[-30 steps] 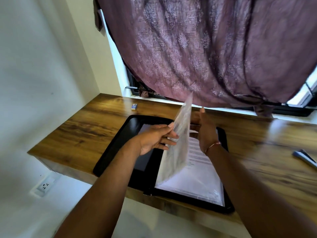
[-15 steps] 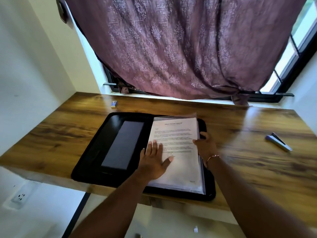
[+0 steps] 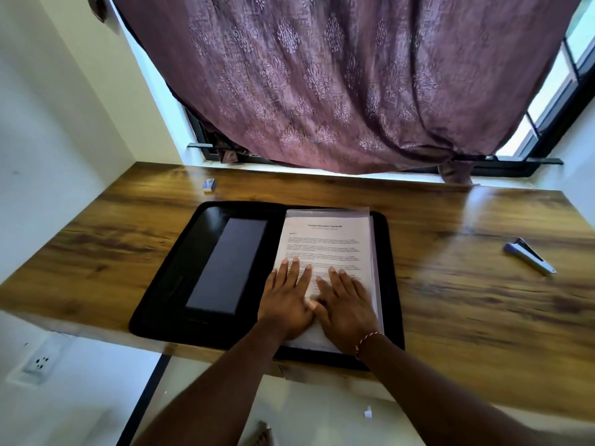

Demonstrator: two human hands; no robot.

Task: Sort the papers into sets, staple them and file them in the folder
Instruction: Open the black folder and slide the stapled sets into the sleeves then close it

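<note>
the printed heading on the top sheet of the papers (image 3: 325, 243) is too blurred to read. the black folder (image 3: 167, 300) lies open on a wooden desk (image 3: 467, 300) below a purple curtain (image 3: 338, 75). the papers fill the folder's right half. the left hand (image 3: 285, 297) and right hand (image 3: 346, 300) press flat on them, fingers straight. a stapler (image 3: 529, 259) lies well right of the folder, and a small box (image 3: 208, 184) lies beyond its far left corner.

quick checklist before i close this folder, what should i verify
1. Papers lie flat in the right half of the folder: ok.
2. Folder lies fully open on the desk: ok.
3. Left hand and right hand off the papers: not ok, both press flat on them.
4. Set stapled: cannot tell.
5. Stapler clear of the folder: ok, it lies apart on the desk's right.
</note>
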